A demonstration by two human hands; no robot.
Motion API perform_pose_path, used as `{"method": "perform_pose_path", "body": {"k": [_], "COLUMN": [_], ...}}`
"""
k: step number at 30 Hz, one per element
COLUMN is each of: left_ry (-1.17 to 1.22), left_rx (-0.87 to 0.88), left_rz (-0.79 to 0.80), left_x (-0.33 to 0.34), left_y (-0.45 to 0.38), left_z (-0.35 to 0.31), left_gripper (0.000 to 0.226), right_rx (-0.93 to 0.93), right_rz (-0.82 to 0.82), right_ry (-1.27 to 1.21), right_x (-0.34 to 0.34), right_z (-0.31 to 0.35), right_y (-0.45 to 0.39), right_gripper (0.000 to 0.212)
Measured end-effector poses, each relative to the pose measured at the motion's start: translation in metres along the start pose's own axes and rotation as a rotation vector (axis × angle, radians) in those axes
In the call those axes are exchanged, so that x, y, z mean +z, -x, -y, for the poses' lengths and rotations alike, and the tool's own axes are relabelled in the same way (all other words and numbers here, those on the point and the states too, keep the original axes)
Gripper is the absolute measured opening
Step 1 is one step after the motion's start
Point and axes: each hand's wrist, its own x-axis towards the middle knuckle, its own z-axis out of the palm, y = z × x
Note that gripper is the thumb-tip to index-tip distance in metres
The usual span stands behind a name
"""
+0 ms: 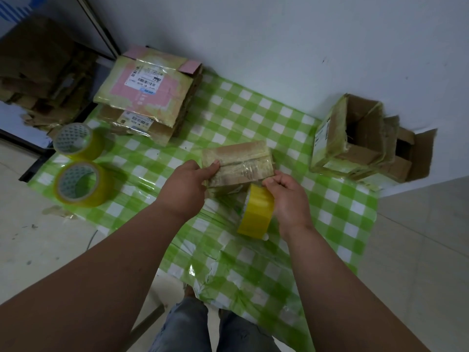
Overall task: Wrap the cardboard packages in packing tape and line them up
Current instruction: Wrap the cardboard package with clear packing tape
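Your left hand [189, 182] has its grip closed on the near left end of the small cardboard package [237, 162], thumb laid on top along the taped seam. The package sits around the middle of the surface [337, 214], held just off it or resting lightly; I cannot tell which. Your right hand [288, 196] grips the yellow tape roll [256, 212], fingers curled over its rim, right at the package's near right corner.

You look to be mid-wrap. Keep the left thumb pressing the seam flat so the flaps do not spring up, and hold the package steady while the roll travels round it. Pull the tape taut before laying it, or it will likely wrinkle and stick to itself. Overlap each pass a little with the tape already glossy on top.

The surface is covered with a green and white checked cloth [243, 115], creased at the near edge. Two spare tape rolls [78, 158] sit at the left edge. A stack of taped flat packages [149, 92] lies at the far left corner, and open boxes [355, 138] stand at the right edge against the white wall [279, 34]. Loose cardboard [38, 69] is piled beyond the left edge, off the surface.
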Motion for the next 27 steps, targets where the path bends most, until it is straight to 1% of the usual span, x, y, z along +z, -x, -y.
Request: {"method": "perform_pose_path", "body": {"k": [3,5,9,11,14,17,22,27], "left_ry": [0.021,0.049,0.177,0.276,0.389,0.382,0.358,0.354], "left_rx": [-0.022,-0.055,-0.188,-0.263,-0.344,-0.367,-0.380,-0.401], "left_rz": [-0.046,-0.059,-0.060,-0.072,-0.097,-0.150,-0.269,-0.271], "left_x": [0.004,0.007,0.011,0.013,0.010,0.000,-0.028,-0.052], "left_y": [-0.002,-0.001,-0.002,-0.003,-0.002,-0.001,-0.003,0.000], "left_z": [-0.002,-0.004,-0.013,-0.020,-0.027,-0.025,-0.013,0.012], "left_gripper": [0.054,0.053,0.058,0.052,0.039,0.040,0.042,0.043], "right_rx": [0.022,0.035,0.074,0.088,0.106,0.103,0.126,0.128], "right_rz": [-0.003,-0.017,-0.041,-0.039,-0.042,-0.031,0.068,0.211], "right_ry": [-0.014,-0.006,-0.030,-0.046,-0.074,-0.065,-0.073,-0.110], "right_x": [-0.001,-0.002,-0.004,-0.004,-0.005,-0.004,0.008,0.025], "right_z": [0.000,0.000,0.000,0.000,0.003,0.009,0.019,0.018], "right_y": [0.000,-0.002,-0.006,-0.006,-0.003,0.003,0.027,0.058], "right_gripper": [0.024,0.023,0.014,0.014,0.018,0.025,0.031,0.031]}}
